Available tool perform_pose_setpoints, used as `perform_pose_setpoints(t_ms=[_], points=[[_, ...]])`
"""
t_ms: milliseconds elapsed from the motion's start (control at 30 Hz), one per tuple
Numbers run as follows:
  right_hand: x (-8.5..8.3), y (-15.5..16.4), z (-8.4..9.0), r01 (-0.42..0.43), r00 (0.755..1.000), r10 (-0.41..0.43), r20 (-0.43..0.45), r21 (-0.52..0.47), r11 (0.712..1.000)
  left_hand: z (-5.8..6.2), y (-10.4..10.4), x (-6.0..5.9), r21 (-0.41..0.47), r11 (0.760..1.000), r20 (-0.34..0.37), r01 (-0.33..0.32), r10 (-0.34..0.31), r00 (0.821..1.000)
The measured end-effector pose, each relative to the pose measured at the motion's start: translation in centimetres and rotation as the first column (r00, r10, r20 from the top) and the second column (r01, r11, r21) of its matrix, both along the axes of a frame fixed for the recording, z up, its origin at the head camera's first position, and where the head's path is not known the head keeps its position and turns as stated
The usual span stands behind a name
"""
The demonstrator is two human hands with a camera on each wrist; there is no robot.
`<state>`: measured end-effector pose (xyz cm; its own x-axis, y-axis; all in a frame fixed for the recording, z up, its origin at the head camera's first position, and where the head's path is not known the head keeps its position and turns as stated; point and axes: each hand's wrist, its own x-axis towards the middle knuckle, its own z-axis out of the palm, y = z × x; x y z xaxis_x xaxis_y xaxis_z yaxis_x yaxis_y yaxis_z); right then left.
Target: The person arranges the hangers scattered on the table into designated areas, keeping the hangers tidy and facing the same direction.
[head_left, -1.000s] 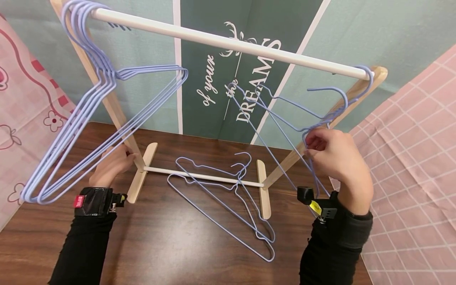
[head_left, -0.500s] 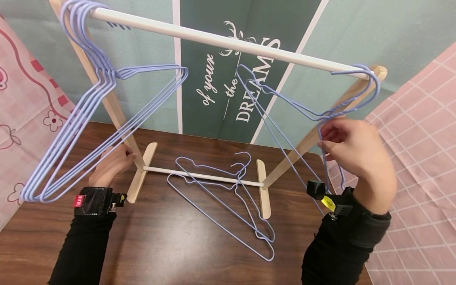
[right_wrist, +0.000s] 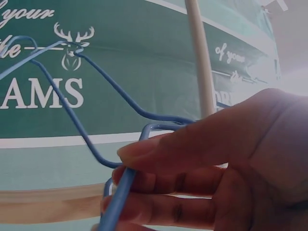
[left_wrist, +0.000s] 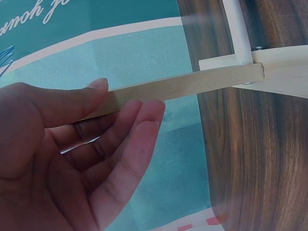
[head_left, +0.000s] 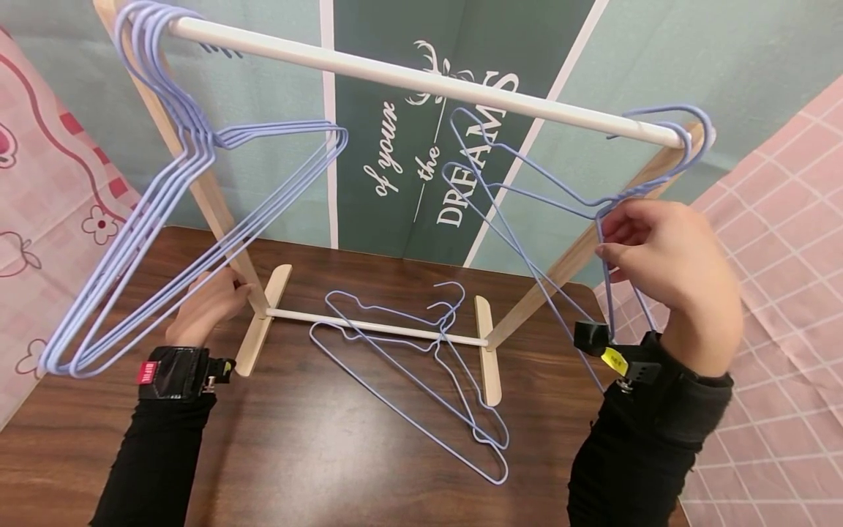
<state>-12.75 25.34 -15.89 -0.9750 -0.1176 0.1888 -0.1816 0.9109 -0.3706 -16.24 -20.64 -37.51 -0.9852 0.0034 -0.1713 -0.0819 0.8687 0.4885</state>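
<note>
My right hand (head_left: 678, 256) pinches a blue wire hanger (right_wrist: 119, 199) just below its neck, at the rack's right end. A second blue hanger hangs close beside it, and their twisted necks cross near my fingers. Both hooks are up at the right end of the white rail (head_left: 421, 82); the held one arches over it, but contact is hard to tell. At lower left my left hand (head_left: 209, 301) grips the rack's wooden post (left_wrist: 183, 85) between thumb and fingers, partly behind hanger wires in the head view.
Several blue hangers (head_left: 187, 168) hang bunched at the rail's left end. More blue hangers (head_left: 402, 421) lie overlapping on the brown wooden table (head_left: 296, 454), across the rack's lower white bar (head_left: 369, 323). A pink checked cloth (head_left: 770, 351) borders the right side.
My right hand has moved right and upward with the hanger, bringing its hook from in front of the rail to over its right end. My left hand stays on the post.
</note>
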Motion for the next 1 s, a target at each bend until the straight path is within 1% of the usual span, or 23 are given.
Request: perform_pose_setpoints(t_ms=[133, 367, 533, 667, 867, 1000], points=[[-0.26, 0.03, -0.26, 0.011, 1.0, -0.012, 0.022, 0.011, 1.0, 0.0, 0.04, -0.03, -0.002, 1.0, -0.001, 0.001, -0.001, 1.0], [-0.42, -0.02, -0.71, 0.015, 1.0, -0.016, 0.016, 0.035, 0.999, -0.01, 0.06, -0.08, -0.006, 1.0, 0.0, 0.0, 0.0, 1.0], [-0.49, 0.01, -0.99, 0.007, 1.0, -0.008, 0.02, 0.032, 0.999, -0.05, 0.03, 0.0, 0.004, 1.0, -0.009, 0.0, 0.0, 1.0], [-0.4, 0.01, -1.02, -0.005, 1.0, 0.005, 0.017, 0.031, 0.999, -0.03, -0.01, 0.02, 0.01, 1.0, 0.004, 0.004, -0.004, 1.0], [-0.12, 0.06, -0.99, 0.003, 1.0, -0.003, 0.011, 0.018, 1.0, -0.02, -0.05, 0.07, 0.001, 1.0, -0.015, 0.0, 0.0, 1.0], [-0.06, 0.22, -0.98, -0.011, 1.0, 0.011, 0.011, 0.015, 1.0, -0.04, -0.07, 0.11, 0.001, 1.0, -0.023, 0.004, -0.004, 1.0]])
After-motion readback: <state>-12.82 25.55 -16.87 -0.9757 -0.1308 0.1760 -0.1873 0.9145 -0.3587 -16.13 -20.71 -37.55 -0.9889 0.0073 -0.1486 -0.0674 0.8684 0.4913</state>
